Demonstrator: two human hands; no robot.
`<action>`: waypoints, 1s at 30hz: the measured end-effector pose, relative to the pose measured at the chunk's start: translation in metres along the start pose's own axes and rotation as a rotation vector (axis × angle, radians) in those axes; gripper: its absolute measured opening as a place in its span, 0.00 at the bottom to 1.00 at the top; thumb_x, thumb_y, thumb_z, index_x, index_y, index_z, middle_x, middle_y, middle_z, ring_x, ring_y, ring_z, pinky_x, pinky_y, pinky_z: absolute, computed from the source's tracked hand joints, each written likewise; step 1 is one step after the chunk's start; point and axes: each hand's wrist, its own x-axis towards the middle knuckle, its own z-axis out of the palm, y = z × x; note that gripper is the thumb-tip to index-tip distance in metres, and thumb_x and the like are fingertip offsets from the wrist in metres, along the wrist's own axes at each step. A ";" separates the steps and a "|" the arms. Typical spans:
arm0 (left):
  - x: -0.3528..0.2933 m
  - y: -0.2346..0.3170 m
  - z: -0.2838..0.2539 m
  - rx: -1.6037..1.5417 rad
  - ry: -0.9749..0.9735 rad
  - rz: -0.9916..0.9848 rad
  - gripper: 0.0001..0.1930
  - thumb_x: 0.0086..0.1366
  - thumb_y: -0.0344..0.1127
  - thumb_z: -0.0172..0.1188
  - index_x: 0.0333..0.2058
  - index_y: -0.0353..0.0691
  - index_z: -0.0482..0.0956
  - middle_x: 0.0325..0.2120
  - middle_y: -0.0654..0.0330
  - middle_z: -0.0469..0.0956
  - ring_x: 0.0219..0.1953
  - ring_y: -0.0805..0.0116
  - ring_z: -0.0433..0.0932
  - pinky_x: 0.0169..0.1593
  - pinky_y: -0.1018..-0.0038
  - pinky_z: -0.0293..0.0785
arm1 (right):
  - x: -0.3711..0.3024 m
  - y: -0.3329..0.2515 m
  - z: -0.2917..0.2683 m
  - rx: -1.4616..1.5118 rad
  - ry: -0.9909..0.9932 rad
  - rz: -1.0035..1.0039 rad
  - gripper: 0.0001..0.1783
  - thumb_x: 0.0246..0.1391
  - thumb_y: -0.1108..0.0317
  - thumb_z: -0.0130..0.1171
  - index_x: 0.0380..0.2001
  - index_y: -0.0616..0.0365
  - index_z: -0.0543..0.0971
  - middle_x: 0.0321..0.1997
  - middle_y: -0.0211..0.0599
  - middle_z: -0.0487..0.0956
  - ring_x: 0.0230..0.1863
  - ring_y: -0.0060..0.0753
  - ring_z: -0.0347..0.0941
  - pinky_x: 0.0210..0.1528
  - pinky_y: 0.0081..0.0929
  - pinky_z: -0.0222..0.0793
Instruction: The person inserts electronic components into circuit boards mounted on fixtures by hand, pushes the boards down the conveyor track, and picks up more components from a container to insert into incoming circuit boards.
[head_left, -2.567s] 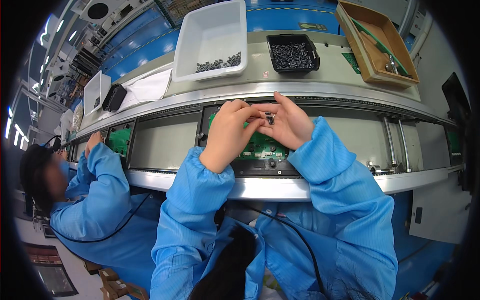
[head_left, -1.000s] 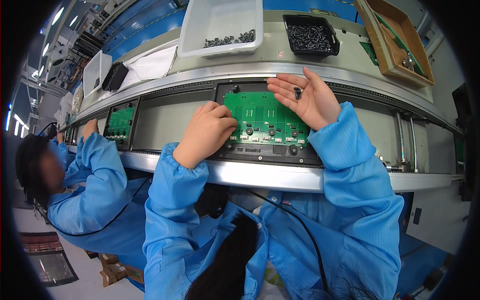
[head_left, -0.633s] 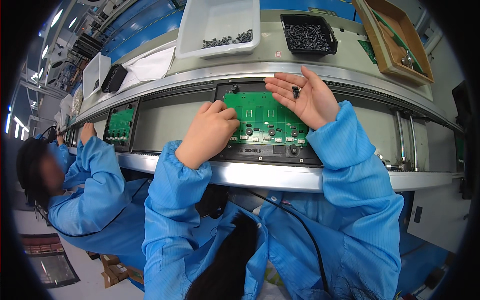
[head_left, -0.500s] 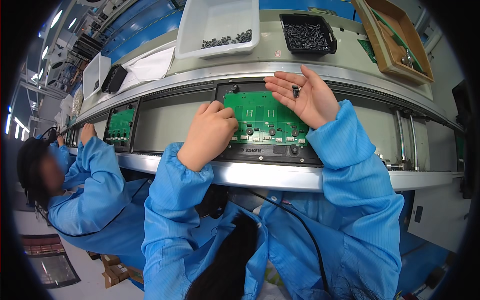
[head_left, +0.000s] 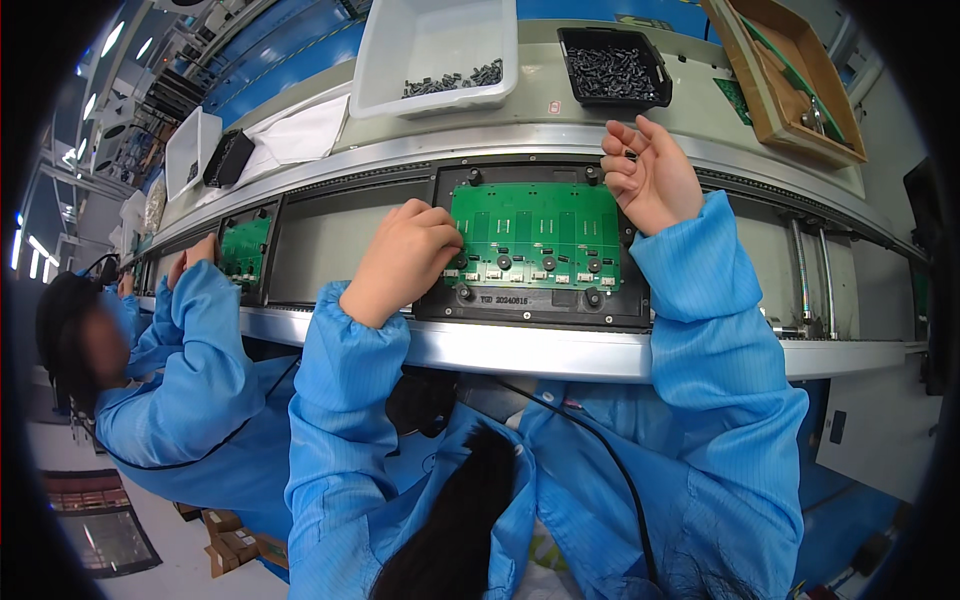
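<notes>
A green circuit board (head_left: 537, 215) lies in a black fixture tray (head_left: 540, 312) in front of me, with several small black and white parts along its lower side. My left hand (head_left: 405, 262) is closed, its fingertips pinched at the board's lower left edge; what they hold, if anything, is hidden. My right hand (head_left: 655, 180) is raised beyond the board's upper right corner, palm turned up. Its fingers curl round a small black component (head_left: 631, 155), partly hidden by them.
Beyond the metal rail stand a white bin (head_left: 435, 50) and a black tray (head_left: 617, 75), both holding loose black parts. A cardboard box (head_left: 790, 90) stands far right. At left, a co-worker's hands (head_left: 190, 262) are at another green board (head_left: 243, 245).
My right hand has moved right, off the board, and its flat fingers have curled round the black component. My left hand has shifted slightly left and down. The co-worker's hand has moved right.
</notes>
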 end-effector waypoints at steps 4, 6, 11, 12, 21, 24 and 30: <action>0.006 0.000 -0.001 0.015 -0.027 0.105 0.03 0.53 0.28 0.62 0.27 0.41 0.82 0.32 0.66 0.78 0.37 0.65 0.71 0.45 0.72 0.67 | 0.000 0.003 0.003 0.004 0.047 0.006 0.14 0.63 0.63 0.45 0.43 0.63 0.70 0.31 0.35 0.69 0.21 0.18 0.57 0.17 0.14 0.49; 0.006 0.000 -0.001 0.027 -0.022 0.101 0.03 0.53 0.28 0.62 0.28 0.41 0.82 0.32 0.66 0.78 0.37 0.65 0.71 0.45 0.72 0.67 | 0.000 0.003 0.003 -0.004 0.045 0.009 0.14 0.63 0.62 0.45 0.43 0.63 0.70 0.30 0.34 0.69 0.21 0.18 0.57 0.17 0.14 0.49; 0.006 -0.004 0.002 -0.010 -0.028 0.102 0.03 0.52 0.28 0.62 0.28 0.40 0.82 0.32 0.66 0.78 0.36 0.65 0.71 0.44 0.72 0.68 | 0.000 0.001 0.001 -0.009 0.042 0.015 0.14 0.63 0.62 0.45 0.42 0.63 0.70 0.29 0.33 0.68 0.21 0.18 0.57 0.17 0.14 0.48; 0.007 -0.005 0.003 -0.035 -0.034 0.105 0.03 0.52 0.28 0.62 0.28 0.40 0.82 0.32 0.66 0.78 0.36 0.64 0.71 0.44 0.71 0.68 | 0.000 0.001 0.000 -0.008 0.042 0.016 0.14 0.63 0.62 0.45 0.42 0.62 0.70 0.28 0.33 0.68 0.21 0.18 0.56 0.17 0.13 0.48; 0.023 -0.025 -0.011 -0.207 0.129 0.073 0.05 0.54 0.25 0.62 0.32 0.37 0.80 0.34 0.61 0.77 0.37 0.63 0.72 0.44 0.71 0.71 | 0.000 -0.003 -0.006 -0.046 0.030 0.057 0.09 0.63 0.63 0.46 0.34 0.57 0.70 0.24 0.28 0.65 0.17 0.16 0.52 0.14 0.13 0.43; 0.041 -0.061 0.013 -0.219 0.417 -0.126 0.04 0.55 0.29 0.59 0.30 0.38 0.80 0.30 0.60 0.77 0.33 0.61 0.74 0.39 0.70 0.71 | 0.001 -0.005 -0.008 -0.106 -0.001 0.111 0.09 0.64 0.63 0.45 0.30 0.54 0.68 0.20 0.25 0.62 0.15 0.14 0.48 0.13 0.12 0.39; 0.016 -0.121 0.047 -0.324 0.429 -0.524 0.10 0.55 0.34 0.56 0.34 0.38 0.80 0.28 0.56 0.81 0.27 0.56 0.77 0.33 0.67 0.72 | -0.004 0.000 0.013 -0.515 -0.061 0.085 0.12 0.65 0.62 0.43 0.27 0.51 0.66 0.16 0.21 0.57 0.13 0.12 0.45 0.12 0.11 0.37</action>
